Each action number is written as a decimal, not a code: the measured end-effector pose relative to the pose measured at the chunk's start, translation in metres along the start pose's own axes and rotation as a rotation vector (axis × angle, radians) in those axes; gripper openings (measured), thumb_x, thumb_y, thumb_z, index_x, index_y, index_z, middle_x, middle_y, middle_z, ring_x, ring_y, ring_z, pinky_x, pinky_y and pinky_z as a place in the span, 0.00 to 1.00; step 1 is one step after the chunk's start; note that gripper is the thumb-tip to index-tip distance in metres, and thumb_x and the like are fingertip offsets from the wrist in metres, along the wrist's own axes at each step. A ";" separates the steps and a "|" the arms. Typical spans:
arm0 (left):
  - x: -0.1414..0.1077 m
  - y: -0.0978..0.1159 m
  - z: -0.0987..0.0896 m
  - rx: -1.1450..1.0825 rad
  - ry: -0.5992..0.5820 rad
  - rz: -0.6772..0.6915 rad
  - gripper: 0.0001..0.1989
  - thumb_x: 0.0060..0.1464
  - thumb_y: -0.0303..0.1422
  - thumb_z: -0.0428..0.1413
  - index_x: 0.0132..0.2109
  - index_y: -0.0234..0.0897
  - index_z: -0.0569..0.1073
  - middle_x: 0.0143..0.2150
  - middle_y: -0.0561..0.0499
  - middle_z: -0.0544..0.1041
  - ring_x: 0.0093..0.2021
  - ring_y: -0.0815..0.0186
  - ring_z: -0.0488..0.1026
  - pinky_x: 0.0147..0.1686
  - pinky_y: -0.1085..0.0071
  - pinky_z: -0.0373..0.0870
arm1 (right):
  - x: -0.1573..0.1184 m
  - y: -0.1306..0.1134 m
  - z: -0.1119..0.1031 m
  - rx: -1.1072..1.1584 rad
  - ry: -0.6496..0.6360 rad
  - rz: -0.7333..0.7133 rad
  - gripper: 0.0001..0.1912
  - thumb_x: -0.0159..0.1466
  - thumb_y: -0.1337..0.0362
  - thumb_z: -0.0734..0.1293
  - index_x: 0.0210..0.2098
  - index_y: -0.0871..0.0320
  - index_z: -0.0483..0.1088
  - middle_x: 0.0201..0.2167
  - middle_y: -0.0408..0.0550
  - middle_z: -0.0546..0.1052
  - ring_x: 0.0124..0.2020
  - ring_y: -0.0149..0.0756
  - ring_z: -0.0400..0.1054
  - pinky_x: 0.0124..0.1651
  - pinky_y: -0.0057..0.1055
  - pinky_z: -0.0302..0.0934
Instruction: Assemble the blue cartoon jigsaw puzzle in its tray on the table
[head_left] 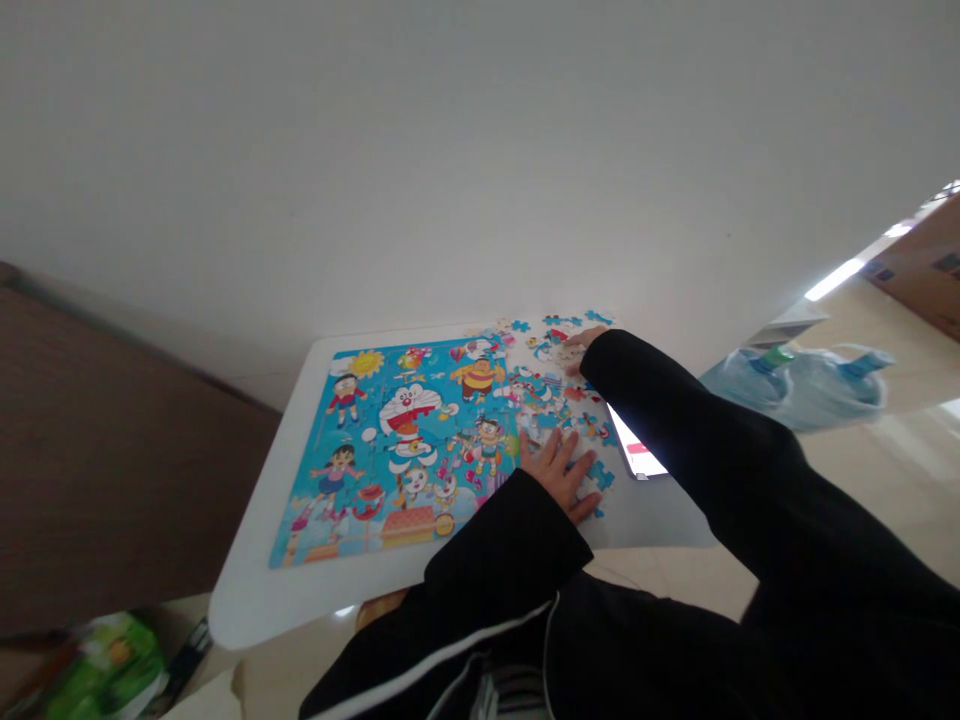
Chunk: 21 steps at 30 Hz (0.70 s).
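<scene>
My left hand (559,475) lies with its fingers spread on the white table, over loose jigsaw pieces (602,476). Farther back, my right hand (584,346) reaches among more loose pieces (556,322) by the wall; its fingers look stretched out and apart, partly covered by the black sleeve. No piece is visibly gripped in either hand. To the left of both hands lies a blue cartoon jigsaw puzzle (379,460), with a large white-and-blue cat figure at its middle. Loose pieces crowd its right edge.
A lit phone (637,450) rests on the table (259,560) beneath my right forearm. The white wall (450,180) rises directly behind the table. Large water bottles (832,388) stand on the floor at right, and a green bag (105,665) lies at lower left.
</scene>
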<state>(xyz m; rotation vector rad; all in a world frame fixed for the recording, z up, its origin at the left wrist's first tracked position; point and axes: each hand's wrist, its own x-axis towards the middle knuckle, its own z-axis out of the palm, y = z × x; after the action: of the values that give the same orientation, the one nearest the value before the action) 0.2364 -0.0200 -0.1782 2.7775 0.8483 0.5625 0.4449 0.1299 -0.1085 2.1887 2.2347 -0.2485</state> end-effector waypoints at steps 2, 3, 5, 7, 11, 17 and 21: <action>0.000 0.000 -0.001 -0.020 0.000 0.002 0.26 0.55 0.50 0.45 0.56 0.42 0.64 0.60 0.41 0.62 0.60 0.44 0.56 0.50 0.27 0.41 | 0.006 0.000 -0.003 -0.021 -0.090 0.027 0.27 0.44 0.61 0.75 0.45 0.55 0.73 0.39 0.48 0.76 0.41 0.43 0.70 0.43 0.31 0.62; 0.000 0.000 -0.002 -0.027 -0.002 0.000 0.26 0.56 0.50 0.44 0.56 0.42 0.64 0.60 0.42 0.62 0.60 0.45 0.56 0.50 0.28 0.41 | 0.009 0.001 -0.004 -0.030 -0.125 0.040 0.27 0.46 0.60 0.74 0.47 0.54 0.72 0.40 0.48 0.76 0.42 0.42 0.70 0.44 0.31 0.61; 0.000 0.001 -0.005 -0.032 -0.005 -0.007 0.26 0.56 0.50 0.44 0.56 0.42 0.64 0.60 0.42 0.62 0.60 0.45 0.57 0.50 0.28 0.42 | 0.014 0.002 -0.006 -0.040 -0.156 0.059 0.28 0.50 0.57 0.72 0.50 0.54 0.69 0.43 0.48 0.75 0.43 0.41 0.69 0.45 0.31 0.61; 0.000 0.002 -0.007 -0.027 -0.016 -0.009 0.26 0.56 0.50 0.45 0.56 0.43 0.64 0.60 0.43 0.63 0.59 0.44 0.57 0.50 0.27 0.42 | 0.019 0.002 -0.005 -0.055 -0.173 0.090 0.30 0.51 0.52 0.70 0.51 0.54 0.67 0.45 0.48 0.74 0.43 0.41 0.69 0.45 0.31 0.60; 0.001 0.003 -0.008 -0.014 -0.034 -0.010 0.26 0.55 0.49 0.46 0.56 0.43 0.64 0.60 0.43 0.63 0.59 0.44 0.57 0.50 0.27 0.43 | 0.030 -0.001 0.000 -0.101 -0.206 0.143 0.35 0.48 0.48 0.71 0.52 0.56 0.66 0.46 0.49 0.73 0.45 0.41 0.67 0.46 0.31 0.60; 0.001 0.003 -0.008 -0.052 -0.024 -0.010 0.25 0.55 0.49 0.46 0.56 0.42 0.64 0.60 0.43 0.63 0.60 0.44 0.56 0.50 0.27 0.42 | 0.037 -0.005 -0.001 0.004 -0.185 0.204 0.23 0.51 0.60 0.71 0.46 0.56 0.70 0.42 0.47 0.74 0.38 0.33 0.69 0.40 0.26 0.61; 0.001 0.002 -0.009 -0.072 -0.033 -0.017 0.25 0.56 0.49 0.45 0.56 0.42 0.64 0.60 0.43 0.63 0.60 0.44 0.57 0.50 0.27 0.42 | 0.030 -0.007 -0.005 0.064 -0.139 0.204 0.16 0.51 0.62 0.70 0.40 0.56 0.73 0.38 0.46 0.74 0.37 0.33 0.68 0.37 0.25 0.61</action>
<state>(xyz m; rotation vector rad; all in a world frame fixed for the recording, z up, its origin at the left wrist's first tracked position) 0.2349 -0.0208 -0.1693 2.7046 0.8266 0.5325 0.4377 0.1600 -0.1057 2.3292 1.9426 -0.4583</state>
